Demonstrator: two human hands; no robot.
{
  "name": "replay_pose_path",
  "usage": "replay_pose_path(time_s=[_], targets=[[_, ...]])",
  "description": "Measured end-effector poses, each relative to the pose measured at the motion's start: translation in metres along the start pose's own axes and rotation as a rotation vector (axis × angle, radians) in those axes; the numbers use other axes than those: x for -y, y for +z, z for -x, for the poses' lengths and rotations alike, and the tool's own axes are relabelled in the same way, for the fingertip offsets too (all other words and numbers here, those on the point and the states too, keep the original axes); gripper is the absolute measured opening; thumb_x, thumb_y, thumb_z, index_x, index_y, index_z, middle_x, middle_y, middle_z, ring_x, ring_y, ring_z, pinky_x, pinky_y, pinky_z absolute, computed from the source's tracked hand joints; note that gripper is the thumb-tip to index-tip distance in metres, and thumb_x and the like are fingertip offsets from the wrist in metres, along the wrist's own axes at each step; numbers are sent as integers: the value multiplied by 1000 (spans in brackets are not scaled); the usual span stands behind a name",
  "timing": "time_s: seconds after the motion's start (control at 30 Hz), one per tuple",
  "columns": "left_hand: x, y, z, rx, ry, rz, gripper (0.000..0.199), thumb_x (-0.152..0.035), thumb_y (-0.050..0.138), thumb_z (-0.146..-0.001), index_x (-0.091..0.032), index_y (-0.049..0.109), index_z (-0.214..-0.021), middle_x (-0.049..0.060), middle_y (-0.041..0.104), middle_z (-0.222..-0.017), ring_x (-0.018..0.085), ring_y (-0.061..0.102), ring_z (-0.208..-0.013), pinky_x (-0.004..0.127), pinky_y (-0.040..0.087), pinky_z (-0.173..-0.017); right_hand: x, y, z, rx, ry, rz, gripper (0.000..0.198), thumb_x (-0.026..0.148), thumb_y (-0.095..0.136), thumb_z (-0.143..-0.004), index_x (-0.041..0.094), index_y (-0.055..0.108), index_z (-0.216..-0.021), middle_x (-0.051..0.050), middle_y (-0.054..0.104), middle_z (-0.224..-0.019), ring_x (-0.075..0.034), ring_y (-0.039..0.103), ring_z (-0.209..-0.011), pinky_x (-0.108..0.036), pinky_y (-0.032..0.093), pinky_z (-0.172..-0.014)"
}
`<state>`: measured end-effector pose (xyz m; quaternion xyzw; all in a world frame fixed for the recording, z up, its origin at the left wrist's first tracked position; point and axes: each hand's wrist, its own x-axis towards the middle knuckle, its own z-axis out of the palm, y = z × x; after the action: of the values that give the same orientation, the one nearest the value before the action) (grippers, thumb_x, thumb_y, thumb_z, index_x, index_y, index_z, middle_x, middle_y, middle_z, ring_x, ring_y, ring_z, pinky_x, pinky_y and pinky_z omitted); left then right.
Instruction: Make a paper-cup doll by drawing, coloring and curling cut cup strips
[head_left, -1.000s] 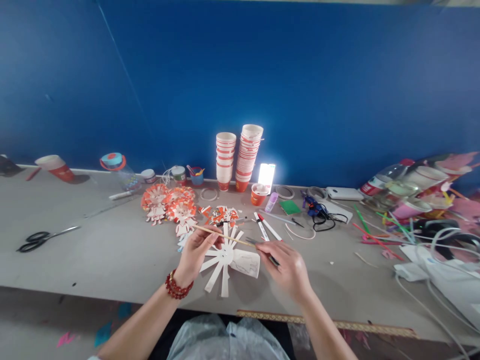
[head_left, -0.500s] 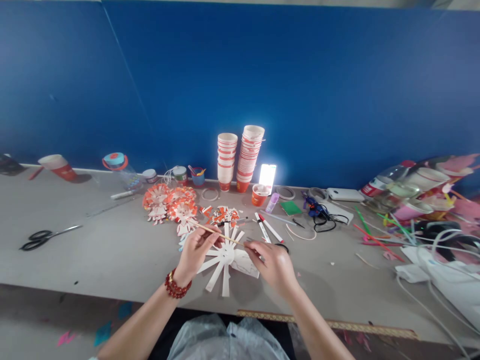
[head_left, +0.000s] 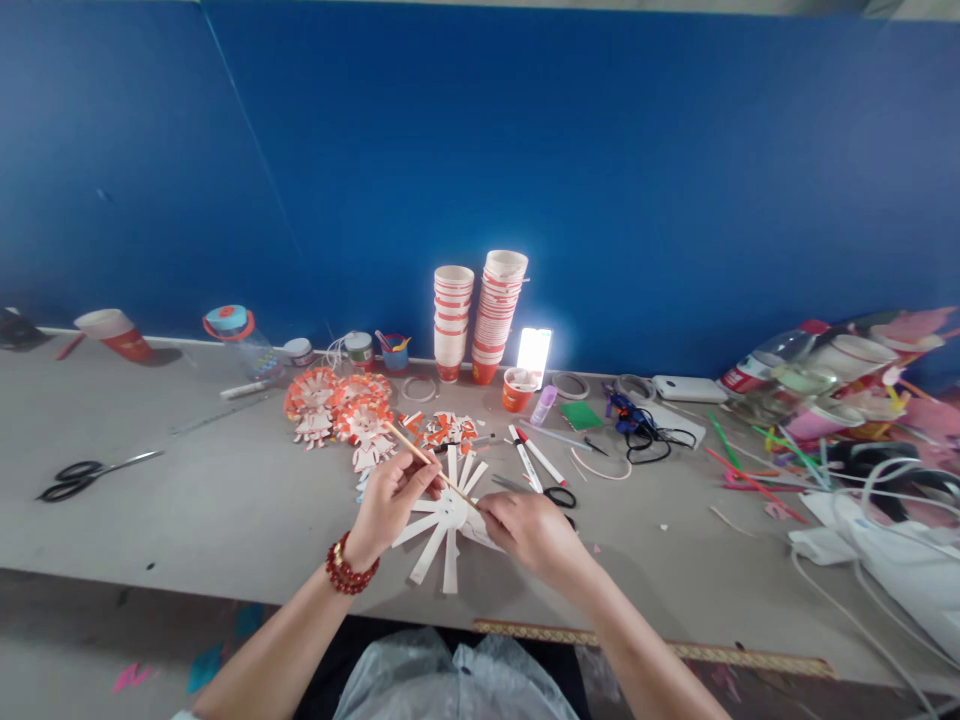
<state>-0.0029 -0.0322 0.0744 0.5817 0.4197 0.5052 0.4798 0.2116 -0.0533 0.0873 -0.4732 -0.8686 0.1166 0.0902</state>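
Both hands grip one thin wooden stick (head_left: pixel 451 487), which slants down from upper left to lower right. My left hand (head_left: pixel 396 502), with red beads at the wrist, pinches it around the middle. Closed on its lower right end is my right hand (head_left: pixel 527 527). Under the stick lies a white paper cup cut into strips (head_left: pixel 430 556), splayed out like a star. A white paper piece beside it is partly covered by my right hand. Orange and white paper cut-outs (head_left: pixel 365 422) lie in a pile beyond my left hand.
Two tall stacks of paper cups (head_left: pixel 454 325) stand by the blue wall, near a glowing phone (head_left: pixel 534 352). Markers (head_left: pixel 541 458) and black-handled scissors (head_left: pixel 559 497) lie beyond my right hand. More scissors (head_left: pixel 79 480) lie far left. Bottles, cups and cables crowd the right.
My right hand has moved down and slightly left, so the stick slopes more steeply. The scissors behind that hand show more now. My left hand has barely moved.
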Motion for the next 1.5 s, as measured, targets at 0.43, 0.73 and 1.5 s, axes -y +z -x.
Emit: replay_pose_path(time_s=[0.43, 0.73, 1.5], targets=[[-4, -3, -5, 69, -22, 13, 20, -35, 59, -90, -15, 62, -89, 2, 67, -72, 13, 65, -63, 24, 55, -62, -8, 9, 4, -71, -123, -60, 18, 14, 48, -89, 18, 65, -91, -5, 71, -81, -16, 63, -67, -25, 36, -61], [-14, -3, -6, 163, 47, 98, 19, -32, 56, -91, -14, 61, -90, 2, 64, -76, 13, 64, -66, 25, 54, -63, -7, 1, 3, -99, -25, -709, 19, 15, 38, -91, 18, 56, -83, 0, 63, -71, -11, 59, -61, -21, 42, -61], [-7, -4, 0, 293, 313, 99, 16, -24, 50, -95, -17, 63, -102, 8, 64, -88, 18, 66, -79, 32, 54, -74, -153, -13, 43, -721, 704, -280, 22, 40, 57, -82, 20, 66, -87, -9, 66, -79, -20, 56, -68, -28, 36, -56]])
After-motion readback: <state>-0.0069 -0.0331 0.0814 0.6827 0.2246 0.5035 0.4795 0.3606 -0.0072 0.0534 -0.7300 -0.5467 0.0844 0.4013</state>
